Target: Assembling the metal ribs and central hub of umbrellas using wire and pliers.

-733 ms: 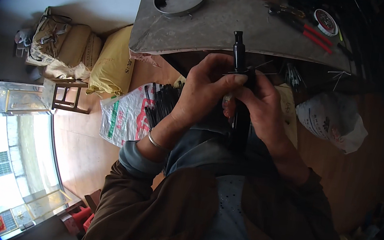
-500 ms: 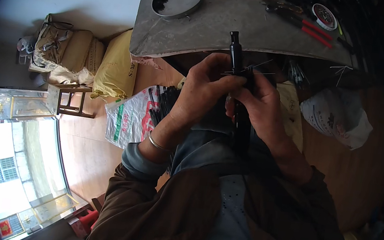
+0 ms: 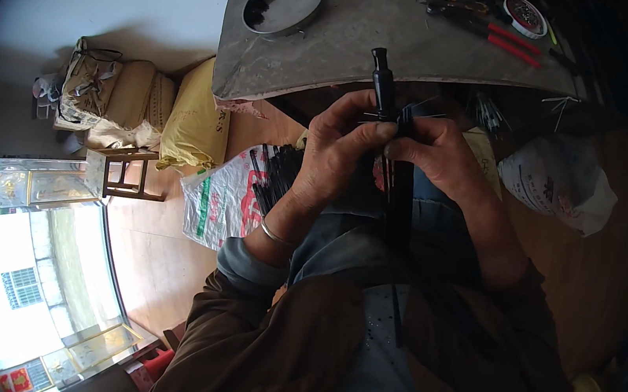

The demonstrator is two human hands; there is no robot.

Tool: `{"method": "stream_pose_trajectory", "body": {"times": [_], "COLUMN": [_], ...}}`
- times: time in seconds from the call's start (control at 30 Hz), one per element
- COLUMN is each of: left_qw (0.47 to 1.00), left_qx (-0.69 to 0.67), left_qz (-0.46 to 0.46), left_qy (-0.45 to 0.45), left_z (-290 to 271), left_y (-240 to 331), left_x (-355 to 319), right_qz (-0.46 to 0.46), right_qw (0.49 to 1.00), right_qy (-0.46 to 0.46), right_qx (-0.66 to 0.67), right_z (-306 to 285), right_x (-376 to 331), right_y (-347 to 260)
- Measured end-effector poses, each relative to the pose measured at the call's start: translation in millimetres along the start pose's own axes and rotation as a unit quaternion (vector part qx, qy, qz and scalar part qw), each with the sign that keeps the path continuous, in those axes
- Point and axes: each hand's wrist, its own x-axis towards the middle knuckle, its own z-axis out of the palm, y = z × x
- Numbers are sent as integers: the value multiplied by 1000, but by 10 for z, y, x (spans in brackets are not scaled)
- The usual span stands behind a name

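A long black rod-like frame with thin black ribs (image 3: 383,78) stands upright over my lap, its tip reaching the edge of the grey table (image 3: 333,48). My left hand (image 3: 335,155), with a metal bangle on the wrist, grips it from the left. Pressed against it from the right, my right hand (image 3: 434,156) pinches the same black piece; the fingertips of both hands meet at the shaft. The lower part of the frame runs down across my blue-grey apron and is partly hidden by my hands.
On the table lie a round metal tray (image 3: 284,3), red-handled pliers (image 3: 494,36) and a small round tin (image 3: 525,14). A bundle of black rods (image 3: 275,175) rests on a printed plastic sack (image 3: 222,200). A white bag (image 3: 557,188) sits right, yellow sacks (image 3: 196,113) and a wooden stool (image 3: 127,171) left.
The hands have kept their grip on the black frame and shifted slightly along it; the view has tilted a little, so the table sits higher in the picture.
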Motion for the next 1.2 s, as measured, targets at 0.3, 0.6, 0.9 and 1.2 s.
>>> {"method": "stream_pose_trajectory", "body": {"times": [0.3,0.6,0.9,1.2], "left_qw": [991,987,967,961], "left_qx": [-109,-49,11,-41], "left_qz": [-21,-47,-58,-117], "left_qy": [-75,-143,-249,-247], "left_z": [-59,-227,-328,243], "left_y": [-167,-98,21,421], "left_x": [86,227,441,-427], "right_qz": [68,43,28,-17], "right_qw": [981,953,936,950], "right_qy": [-81,-62,-23,137], "right_qx": [161,295,351,279], "right_z": [-204,69,134,44], "right_x": [93,-9,8,77], "right_y": [353,158,247,193]}}
